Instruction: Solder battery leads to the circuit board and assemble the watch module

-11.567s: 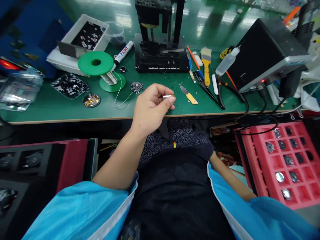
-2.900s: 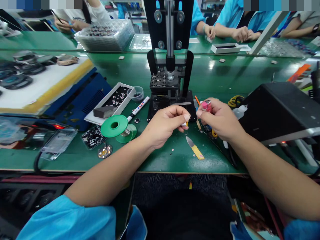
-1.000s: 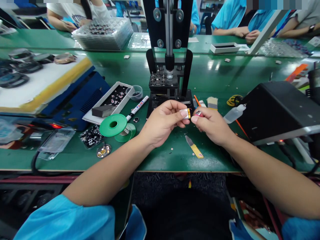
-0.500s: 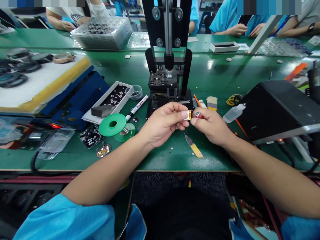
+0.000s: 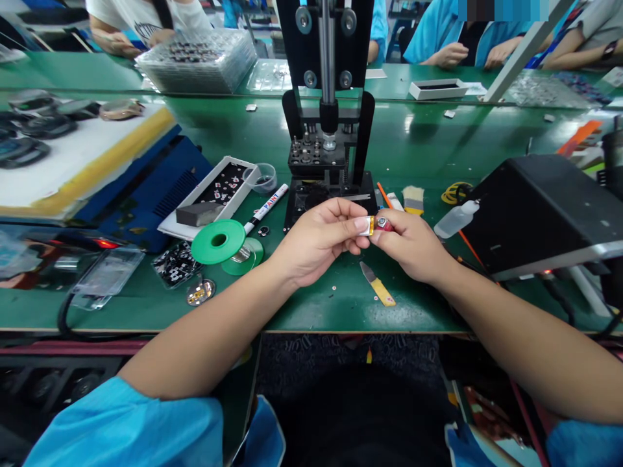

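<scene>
Okay, head view: pinches flat silver-and-yellow piece point(image 5: 368, 226) between thumb and fingers of left hand point(image 5: 321, 240), yellow end facing right. Grips small red-and-metal piece point(image 5: 384, 224) in closed fingers of right hand point(image 5: 413, 243). Has both hands clamped on own pieces, close together above bench point(image 5: 311, 314), in front of black press point(image 5: 328, 110). Can't tell on contact between pieces.

Shows yellow-handled blade point(image 5: 382, 291) flat on bench, nearer front edge, with tiny bits scattered near. Left of press: has paint marker point(image 5: 270, 205) slanted, small black disc point(image 5: 263, 231) just beside, clear cup point(image 5: 260, 179) next to white box point(image 5: 237, 205) of tiny parts, grey block point(image 5: 198, 214) at box's near end. Closer in: shows green spool point(image 5: 218, 239) with silvery wire, bag-like clear holder point(image 5: 174, 264) of black and white bits, round part point(image 5: 200, 292) with gold patches.

Right side: has brush point(image 5: 413, 200) behind right hand, plus white bottle point(image 5: 456, 220), tilted, beside black boxy unit point(image 5: 545, 207) with small red light. Far back: shows stack of clear trays point(image 5: 197, 71) and co-workers' hands point(image 5: 450, 55) across bench, near open white tray point(image 5: 438, 89).
</scene>
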A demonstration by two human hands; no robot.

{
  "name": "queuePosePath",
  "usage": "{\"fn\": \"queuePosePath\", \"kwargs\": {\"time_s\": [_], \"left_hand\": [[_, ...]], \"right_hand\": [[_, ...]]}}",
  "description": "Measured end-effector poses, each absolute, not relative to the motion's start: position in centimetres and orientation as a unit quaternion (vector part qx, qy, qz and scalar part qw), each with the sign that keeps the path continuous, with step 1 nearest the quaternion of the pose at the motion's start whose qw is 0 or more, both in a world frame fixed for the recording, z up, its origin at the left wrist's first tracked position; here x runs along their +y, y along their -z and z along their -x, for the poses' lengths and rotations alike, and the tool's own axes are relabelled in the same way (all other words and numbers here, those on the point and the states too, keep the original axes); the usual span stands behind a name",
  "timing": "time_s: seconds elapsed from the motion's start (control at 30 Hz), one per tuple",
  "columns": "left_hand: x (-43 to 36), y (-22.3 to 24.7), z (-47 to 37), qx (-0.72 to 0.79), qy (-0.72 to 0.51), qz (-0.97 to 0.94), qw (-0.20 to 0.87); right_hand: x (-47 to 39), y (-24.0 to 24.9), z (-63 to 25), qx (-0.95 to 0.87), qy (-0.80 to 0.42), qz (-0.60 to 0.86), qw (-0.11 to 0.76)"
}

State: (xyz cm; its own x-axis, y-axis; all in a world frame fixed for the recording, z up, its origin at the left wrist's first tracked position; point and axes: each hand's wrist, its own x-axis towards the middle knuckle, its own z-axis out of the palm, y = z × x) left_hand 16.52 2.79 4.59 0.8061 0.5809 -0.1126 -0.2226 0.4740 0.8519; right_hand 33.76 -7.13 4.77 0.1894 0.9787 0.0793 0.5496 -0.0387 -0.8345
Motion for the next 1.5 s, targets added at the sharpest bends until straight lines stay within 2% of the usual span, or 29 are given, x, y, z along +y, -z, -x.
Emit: {"fn": "queuePosePath", "kwargs": {"time_s": [0.17, 0.6, 1.1, 1.5], "left_hand": [[2.8, -4.6, -16.5, 0.202, -0.24, -0.454, 0.834], [2.6, -4.6, -16.7, 0.236, -0.281, -0.487, 0.793], [2.2, -4.0, -16.8, 0.256, -0.324, -0.59, 0.694], [2.2, -4.0, -16.8, 0.265, -0.342, -0.644, 0.631]], "right_hand": [[-7.1, -4.4, -33.9, -0.573, -0.271, 0.662, 0.4], [-6.7, -3.2, -34.4, -0.496, -0.333, 0.579, 0.554], [-7.2, -4.4, -33.6, -0.513, -0.229, 0.658, 0.501], [-7.4, -4.4, -33.0, -0.544, -0.169, 0.657, 0.495]]}}
